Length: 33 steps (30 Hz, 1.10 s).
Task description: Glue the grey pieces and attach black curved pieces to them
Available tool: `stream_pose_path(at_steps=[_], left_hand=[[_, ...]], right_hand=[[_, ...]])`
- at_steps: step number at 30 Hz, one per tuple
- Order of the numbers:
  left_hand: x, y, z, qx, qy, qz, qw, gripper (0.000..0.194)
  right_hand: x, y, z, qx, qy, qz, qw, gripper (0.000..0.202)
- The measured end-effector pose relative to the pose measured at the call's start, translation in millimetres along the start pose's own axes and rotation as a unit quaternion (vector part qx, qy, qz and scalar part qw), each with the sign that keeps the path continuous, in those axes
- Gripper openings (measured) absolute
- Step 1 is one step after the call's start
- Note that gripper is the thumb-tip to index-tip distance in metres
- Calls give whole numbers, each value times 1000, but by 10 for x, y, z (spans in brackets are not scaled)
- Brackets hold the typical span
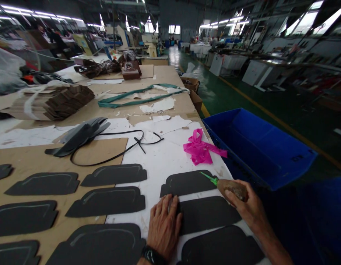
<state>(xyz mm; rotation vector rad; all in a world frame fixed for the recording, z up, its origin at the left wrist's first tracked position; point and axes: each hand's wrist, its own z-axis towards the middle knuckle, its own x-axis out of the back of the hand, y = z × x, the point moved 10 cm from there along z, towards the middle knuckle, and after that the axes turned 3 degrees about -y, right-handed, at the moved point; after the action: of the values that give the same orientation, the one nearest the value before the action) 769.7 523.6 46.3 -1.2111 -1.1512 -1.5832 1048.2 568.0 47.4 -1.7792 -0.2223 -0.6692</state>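
Observation:
My right hand is wrapped round a worn brown glue bottle with a thin green nozzle. The nozzle tip lies over the top edge of a dark grey cut panel; I cannot tell if it touches. My left hand, with a black band on the wrist, rests flat with its fingertips at that panel's lower left corner. Beside it is a second dark panel, and nearer me a third panel. To the left lie several similar panels with a shiny curved line along their tops.
A blue bin stands right of the table. On the table are pink ribbon, a black cord, dark strips, a green band and a tied stack of brown pieces. A green-floored aisle runs beyond.

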Motion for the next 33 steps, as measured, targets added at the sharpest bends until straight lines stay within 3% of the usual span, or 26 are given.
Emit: stream_pose_path(at_steps=[8,20,25,33], left_hand=[[-1,-23,27,0,6,-13,1000,40],[22,-20,59,1,-3,-27,1000,38],[31,-17,45,0,1,-30,1000,39],[9,-23,44,1,-21,-32,999,39]], right_hand=[[269,77,-24,-3,37,-29,999,53],[393,219,-138,-37,41,-11,998,53],[344,461,-216,-119,32,134,983,59],[190,652,-367,-207,-1,380,901,48]])
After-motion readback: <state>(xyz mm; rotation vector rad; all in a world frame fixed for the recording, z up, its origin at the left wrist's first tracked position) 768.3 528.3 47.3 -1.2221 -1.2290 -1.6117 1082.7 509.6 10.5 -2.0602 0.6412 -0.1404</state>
